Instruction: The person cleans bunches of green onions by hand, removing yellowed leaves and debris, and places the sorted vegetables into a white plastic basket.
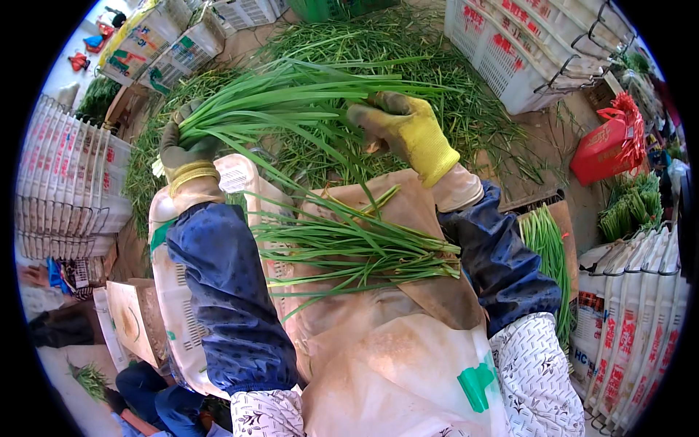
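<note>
My left hand [191,142], in a dirty yellow and dark glove, is closed round one end of a bunch of garlic chives [269,98]. Their long green leaves fan out to the right, some drooping toward my lap. My right hand [400,131], in a similar glove, is at the leaf tips with its fingers curled in; what they pinch, if anything, is hidden. Across the brown apron [349,306] on my lap lies a looser bunch of garlic chives [364,251], cut ends to the right, with some yellowed stalks.
Cut leaves [466,109] litter the floor ahead. A pale plastic crate [171,291] stands by my left arm. Stacked white crates [69,167] rise at left, with more crates [495,58] at far right. More chives [546,247] lie beside my right arm, near a red box [604,149].
</note>
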The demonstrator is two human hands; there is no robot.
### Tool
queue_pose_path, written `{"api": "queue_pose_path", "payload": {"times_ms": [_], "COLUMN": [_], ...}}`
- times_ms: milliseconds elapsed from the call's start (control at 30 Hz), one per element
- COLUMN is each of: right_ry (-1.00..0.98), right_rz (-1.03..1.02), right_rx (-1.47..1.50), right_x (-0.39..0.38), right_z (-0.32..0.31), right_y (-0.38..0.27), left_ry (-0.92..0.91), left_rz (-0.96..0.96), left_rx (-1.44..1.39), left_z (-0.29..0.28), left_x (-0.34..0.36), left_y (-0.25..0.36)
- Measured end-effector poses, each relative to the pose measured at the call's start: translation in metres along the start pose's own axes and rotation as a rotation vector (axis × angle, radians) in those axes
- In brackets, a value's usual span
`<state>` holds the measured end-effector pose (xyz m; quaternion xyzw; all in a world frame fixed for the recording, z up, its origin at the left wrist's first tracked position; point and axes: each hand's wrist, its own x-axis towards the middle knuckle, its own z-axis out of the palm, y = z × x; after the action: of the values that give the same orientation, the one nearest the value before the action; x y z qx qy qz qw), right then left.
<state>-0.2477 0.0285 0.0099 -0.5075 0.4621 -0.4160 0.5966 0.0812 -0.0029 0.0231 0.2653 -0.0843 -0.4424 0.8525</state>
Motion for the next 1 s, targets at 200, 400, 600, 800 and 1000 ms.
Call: {"api": "queue_pose_path", "payload": {"times_ms": [200,400,600,800,1000], "right_ry": [-0.381,-0.611,0.239,0.26,0.004], "right_rz": [-0.006,-0.354,-0.235,-1.289,-1.069], "right_rx": [0.429,0.737,-0.466,-0.668,-0.961], "right_x": [-0.023,-0.035,-0.015,-0.038,0.009], "right_z": [-0.015,-0.061,-0.103,0.014,0.042], "right_y": [-0.011,0.004,-0.017,-0.122,-0.067], "left_ry": [-0.366,-0.097,-0.325,-0.602,-0.778], "left_rz": [-0.31,-0.174,0.157,0.455,0.674], "left_rx": [-0.261,-0.221,0.214,0.763,1.576], "left_z": [-0.03,-0.04,0.045,0.069,0.024], "left_x": [0.028,0.051,-0.034,-0.099,-0.086], "left_y": [0.01,0.038,-0.014,-0.052,-0.093]}}
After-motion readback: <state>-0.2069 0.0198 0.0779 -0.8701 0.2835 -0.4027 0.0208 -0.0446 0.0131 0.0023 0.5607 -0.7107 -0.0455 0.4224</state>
